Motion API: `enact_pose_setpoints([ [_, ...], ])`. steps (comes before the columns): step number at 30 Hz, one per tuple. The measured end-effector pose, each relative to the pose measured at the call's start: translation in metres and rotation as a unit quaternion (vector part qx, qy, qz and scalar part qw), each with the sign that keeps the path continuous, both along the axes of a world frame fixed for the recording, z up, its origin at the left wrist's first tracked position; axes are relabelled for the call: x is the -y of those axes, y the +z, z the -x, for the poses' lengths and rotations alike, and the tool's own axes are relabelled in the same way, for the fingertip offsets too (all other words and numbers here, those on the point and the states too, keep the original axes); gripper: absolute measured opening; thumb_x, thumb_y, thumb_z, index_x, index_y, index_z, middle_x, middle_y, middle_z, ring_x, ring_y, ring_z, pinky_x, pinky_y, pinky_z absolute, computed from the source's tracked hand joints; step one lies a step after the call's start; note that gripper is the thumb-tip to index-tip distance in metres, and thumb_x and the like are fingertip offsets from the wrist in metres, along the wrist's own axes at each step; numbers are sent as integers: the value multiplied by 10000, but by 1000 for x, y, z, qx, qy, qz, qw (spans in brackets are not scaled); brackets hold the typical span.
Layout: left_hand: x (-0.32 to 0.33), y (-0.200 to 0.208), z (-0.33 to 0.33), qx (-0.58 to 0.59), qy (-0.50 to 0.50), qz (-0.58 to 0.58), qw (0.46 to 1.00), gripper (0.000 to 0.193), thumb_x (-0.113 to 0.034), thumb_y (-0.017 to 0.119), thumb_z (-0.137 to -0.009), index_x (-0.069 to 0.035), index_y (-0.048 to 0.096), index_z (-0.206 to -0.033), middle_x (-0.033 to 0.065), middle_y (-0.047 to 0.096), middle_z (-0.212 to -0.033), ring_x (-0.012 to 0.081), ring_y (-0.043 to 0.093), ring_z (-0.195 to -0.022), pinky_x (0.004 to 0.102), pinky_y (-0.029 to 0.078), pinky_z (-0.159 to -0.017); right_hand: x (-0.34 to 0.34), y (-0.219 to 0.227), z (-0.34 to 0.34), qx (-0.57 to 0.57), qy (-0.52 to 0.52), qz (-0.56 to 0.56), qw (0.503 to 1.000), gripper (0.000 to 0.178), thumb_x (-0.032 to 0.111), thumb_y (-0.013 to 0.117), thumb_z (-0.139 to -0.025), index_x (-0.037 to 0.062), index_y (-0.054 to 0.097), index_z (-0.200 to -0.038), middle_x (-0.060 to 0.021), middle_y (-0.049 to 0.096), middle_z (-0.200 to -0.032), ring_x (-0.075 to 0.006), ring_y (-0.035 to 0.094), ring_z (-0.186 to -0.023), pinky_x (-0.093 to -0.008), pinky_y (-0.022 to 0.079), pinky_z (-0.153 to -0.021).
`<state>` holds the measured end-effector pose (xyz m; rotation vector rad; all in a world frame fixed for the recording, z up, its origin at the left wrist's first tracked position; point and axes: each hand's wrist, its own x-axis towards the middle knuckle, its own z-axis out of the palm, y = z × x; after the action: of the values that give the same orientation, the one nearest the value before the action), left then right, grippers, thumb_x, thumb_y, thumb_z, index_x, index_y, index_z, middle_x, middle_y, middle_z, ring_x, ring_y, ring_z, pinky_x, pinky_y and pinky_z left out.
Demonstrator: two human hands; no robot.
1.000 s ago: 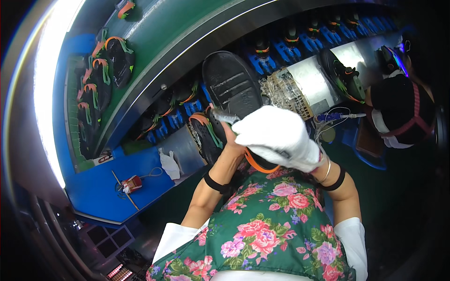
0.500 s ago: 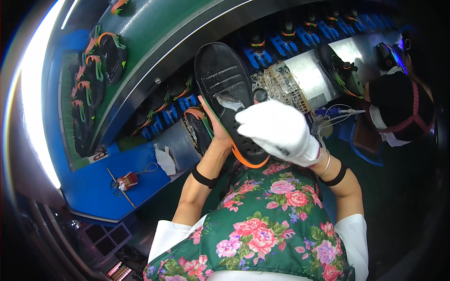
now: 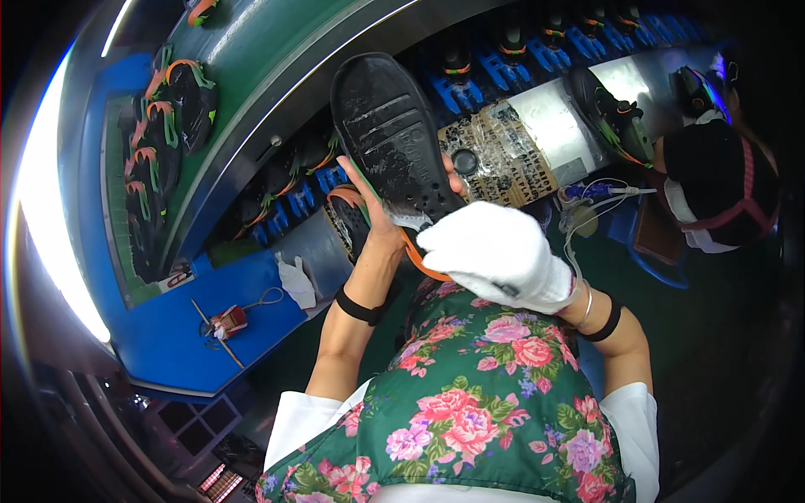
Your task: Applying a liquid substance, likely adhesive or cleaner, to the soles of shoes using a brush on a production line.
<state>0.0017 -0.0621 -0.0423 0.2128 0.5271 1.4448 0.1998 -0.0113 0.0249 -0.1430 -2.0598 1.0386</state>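
Observation:
My bare left hand is wrapped around a black shoe sole, the thumb along its left edge and fingertips showing at its right edge. The long face turned up to me has raised cross ridges, small holes and wet, shiny patches; an orange rim runs round its near end. In a white glove, my right hand lies over the near part of the sole, closed on a brush. Only the pale, flat brush tip shows, touching the sole; the glove hides the rest.
Beyond the sole, a metal conveyor carries blue racks with dark shoes. Another sole lies beside my left wrist. Orange-green edged soles rest on the upper green shelf. At left is a blue table; a co-worker sits at right.
The brush tip has moved down the sole toward its near end, with my gloved hand shifting slightly nearer. My left hand and the sole have moved a little up and left.

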Motion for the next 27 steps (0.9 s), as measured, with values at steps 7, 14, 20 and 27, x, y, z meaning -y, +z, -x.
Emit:
enact_pose_setpoints([
  [7, -10, 4, 6, -24, 12, -39, 999, 1229, -1034, 221, -743, -9, 530, -1347, 198, 664, -1064, 375, 707, -927, 505, 602, -805, 4, -7, -3, 15, -33, -42, 998, 274, 35, 790, -780, 74, 789, -1051, -115, 778, -1062, -298, 749, -964, -391, 592, -828],
  [14, -14, 15, 7, -20, 42, -30, 999, 1226, -1061, 287, -700, 29, 608, -1162, 195, 675, -952, 327, 659, -899, 476, 534, -853, -7, -10, -7, -9, -17, 100, 995, 285, 31, 788, -781, 98, 788, -1058, -90, 773, -1061, -271, 740, -935, -365, 592, -805],
  [20, -20, 8, 15, -43, 16, -82, 996, 1233, -1058, 280, -700, 20, 590, -1211, 153, 661, -1081, 314, 640, -877, 480, 518, -843, 4, -8, -9, 10, -6, 34, 999, 290, 19, 772, -796, 111, 789, -1071, -86, 771, -1094, -280, 735, -970, -379, 588, -839],
  [27, -22, 14, 19, -34, -4, -86, 996, 1301, -1063, 155, -697, 3, 560, -1322, 214, 675, -1016, 367, 694, -893, 493, 572, -830, 6, -10, -7, 3, -21, 39, 999, 195, 11, 815, -756, 66, 788, -942, -119, 782, -1012, -290, 753, -926, -375, 585, -802],
])
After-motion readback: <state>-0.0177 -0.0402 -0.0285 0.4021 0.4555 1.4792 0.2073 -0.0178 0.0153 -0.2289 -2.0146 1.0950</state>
